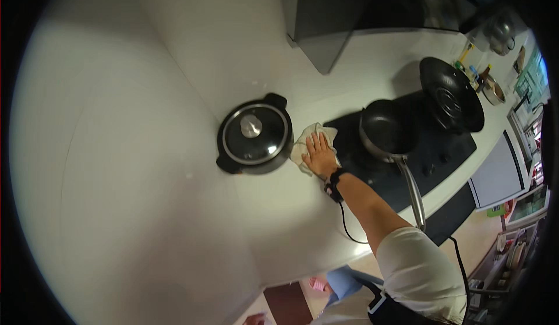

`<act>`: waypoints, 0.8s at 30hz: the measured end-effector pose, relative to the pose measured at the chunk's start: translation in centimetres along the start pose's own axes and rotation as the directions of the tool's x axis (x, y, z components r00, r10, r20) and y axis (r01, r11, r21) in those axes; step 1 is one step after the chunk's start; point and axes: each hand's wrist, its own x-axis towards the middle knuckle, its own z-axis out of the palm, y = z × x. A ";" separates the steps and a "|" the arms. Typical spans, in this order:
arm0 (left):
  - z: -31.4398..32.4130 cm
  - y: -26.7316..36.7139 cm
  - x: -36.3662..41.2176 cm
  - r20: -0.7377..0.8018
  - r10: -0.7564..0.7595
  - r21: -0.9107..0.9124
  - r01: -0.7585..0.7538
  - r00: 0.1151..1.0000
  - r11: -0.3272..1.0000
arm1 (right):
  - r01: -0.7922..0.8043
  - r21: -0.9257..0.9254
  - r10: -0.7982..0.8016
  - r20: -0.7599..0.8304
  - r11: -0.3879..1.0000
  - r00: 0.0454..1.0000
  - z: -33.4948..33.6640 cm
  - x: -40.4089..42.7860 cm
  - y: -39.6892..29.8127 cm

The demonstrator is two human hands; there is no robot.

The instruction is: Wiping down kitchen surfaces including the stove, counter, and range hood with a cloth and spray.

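A pale, crumpled cloth (301,151) lies at the left edge of the black cooktop (349,150), partly on the white countertop (279,220). My right hand (321,157) holds it down with a flat palm, fingers slightly apart, and wears a black wrist strap. Just left of the cloth stands a round black electric pot (273,163) under a glass lid (236,146) with a silvery knob. To the right, a dark frying pan (386,126) rests on the cooktop, its metal handle towards me. My left hand (255,319) is mostly cut off at the bottom edge; its fingers are unclear.
A large black pan (450,93) sits at the cooktop's far right, with bottles and a metal bowl (493,90) beyond. The dark range hood (327,23) hangs above. A white wall (109,150) bounds the left. A black cable (346,226) trails from my right wrist.
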 end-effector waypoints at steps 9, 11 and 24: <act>0.9 -2.1 -2.3 -0.008 -0.326 -0.255 0.313 0.945 0.915 | -0.187 -0.108 0.197 0.094 0.976 0.976 0.2 12.3 3.8; -0.4 2.6 -1.2 -0.092 -0.244 0.025 0.247 0.965 0.969 | -0.604 -0.260 0.637 0.060 0.754 0.769 -0.6 13.4 6.3; -1.6 0.8 -0.2 0.031 -0.080 -0.071 0.082 0.996 0.994 | -0.141 -0.083 0.157 0.243 0.987 0.957 -1.3 -1.6 -4.1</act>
